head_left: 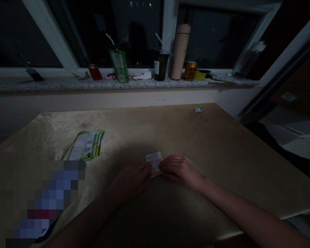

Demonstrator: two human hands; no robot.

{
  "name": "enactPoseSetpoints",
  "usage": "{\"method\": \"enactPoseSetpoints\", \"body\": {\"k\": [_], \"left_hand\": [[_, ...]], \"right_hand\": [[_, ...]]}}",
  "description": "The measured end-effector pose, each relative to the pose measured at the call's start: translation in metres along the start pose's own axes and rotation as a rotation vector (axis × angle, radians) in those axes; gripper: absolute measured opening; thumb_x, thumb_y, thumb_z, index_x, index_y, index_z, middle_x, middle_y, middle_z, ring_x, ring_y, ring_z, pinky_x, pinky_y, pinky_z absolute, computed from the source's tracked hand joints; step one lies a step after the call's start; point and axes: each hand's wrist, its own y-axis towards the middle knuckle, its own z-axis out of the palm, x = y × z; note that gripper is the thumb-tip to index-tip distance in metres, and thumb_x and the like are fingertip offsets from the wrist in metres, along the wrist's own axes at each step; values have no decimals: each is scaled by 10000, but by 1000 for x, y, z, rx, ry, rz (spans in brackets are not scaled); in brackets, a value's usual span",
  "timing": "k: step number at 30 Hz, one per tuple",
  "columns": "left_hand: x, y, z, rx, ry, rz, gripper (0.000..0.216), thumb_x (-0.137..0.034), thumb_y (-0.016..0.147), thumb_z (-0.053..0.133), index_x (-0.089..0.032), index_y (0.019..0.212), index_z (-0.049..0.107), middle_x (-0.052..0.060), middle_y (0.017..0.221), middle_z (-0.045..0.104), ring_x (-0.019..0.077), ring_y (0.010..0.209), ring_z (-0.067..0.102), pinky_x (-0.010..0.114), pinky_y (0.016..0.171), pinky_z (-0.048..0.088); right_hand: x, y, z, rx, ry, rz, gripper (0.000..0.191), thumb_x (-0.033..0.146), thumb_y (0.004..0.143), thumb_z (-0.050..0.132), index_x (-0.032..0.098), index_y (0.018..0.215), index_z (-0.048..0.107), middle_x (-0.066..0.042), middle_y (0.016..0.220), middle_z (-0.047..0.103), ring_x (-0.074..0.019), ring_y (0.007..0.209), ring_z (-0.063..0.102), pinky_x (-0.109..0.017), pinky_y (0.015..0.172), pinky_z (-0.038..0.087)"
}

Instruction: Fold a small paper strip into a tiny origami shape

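A small printed card (155, 162), white with orange print and a green edge, lies at the middle of the table in front of me. It could be a folded leaflet or wrapper; the dim light hides which. My left hand (134, 177) has its fingers closed on the card's left edge. From the other side, the bent fingers of my right hand (179, 170) press on its right edge. The thumbs are mostly hidden. Left of my hands lies a stack of flat green-and-white printed sheets (86, 144).
A brown table (191, 134) stretches to the wall. A crumpled wrapper (198, 109) lies near its far edge. On the granite sill (142, 84) stand a green bottle (119, 65), a dark cup (160, 67), a pink flask (180, 51) and an orange can (190, 70). The lower left is pixelated.
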Motion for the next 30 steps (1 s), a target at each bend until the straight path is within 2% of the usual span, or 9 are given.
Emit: {"method": "enactPoseSetpoints", "body": {"k": [5,9,11,13,17,23,26,28,30], "left_hand": [[-7,-1,-6,-24,-170,-49,207,-231,923,420,-192,982,615,55,942,692,204,837,647,342,773,511],[-6,2,-1,-155,-443,-264,179,-273,907,458,-206,1016,584,36,981,663,171,819,651,312,745,533],[-4,5,3,-207,-544,-344,160,-289,879,503,-196,983,581,42,1010,641,166,805,654,320,742,544],[-3,8,6,-243,-622,-393,155,-295,855,537,-193,967,572,47,1026,627,172,807,660,333,737,554],[-6,9,8,-261,-779,-505,336,-288,821,590,-216,1131,480,32,933,659,206,780,682,369,694,570],[-15,6,11,-274,-798,-472,313,-277,828,582,-230,1123,489,3,848,657,200,747,678,380,707,559],[-16,6,9,-222,-808,-465,411,-314,815,617,-227,1179,448,-11,817,659,201,733,678,366,699,557],[-16,6,8,-176,-802,-457,445,-307,804,631,-222,1194,436,-7,846,663,187,709,676,343,679,559],[-16,6,7,-174,-775,-441,399,-286,821,599,-219,1185,449,23,962,654,166,697,674,326,668,560]], "right_hand": [[3,3,0,-88,201,162,201,327,911,531,199,879,683,-25,841,705,-149,814,640,-283,789,471],[3,10,6,-109,274,386,233,303,926,488,176,844,666,-8,730,662,-119,636,590,-211,577,428],[2,14,8,-105,262,439,226,287,921,489,169,830,658,5,681,634,-107,579,554,-198,523,388],[1,17,10,-116,244,453,218,275,914,496,165,809,652,13,652,612,-100,556,532,-194,505,364],[-2,16,11,-135,254,448,213,268,917,494,172,820,657,15,666,615,-103,574,540,-196,526,369],[-3,16,11,-169,224,380,157,233,890,547,175,799,661,-18,770,640,-133,716,595,-223,637,427],[-2,16,11,-161,216,383,150,223,885,554,176,789,659,-14,760,635,-129,702,592,-222,630,431],[-2,16,11,-160,206,395,151,218,886,553,172,791,660,-16,760,633,-128,697,588,-222,627,431],[-2,16,12,-158,197,413,141,214,880,561,171,792,662,-16,757,631,-126,688,583,-221,619,427]]}}
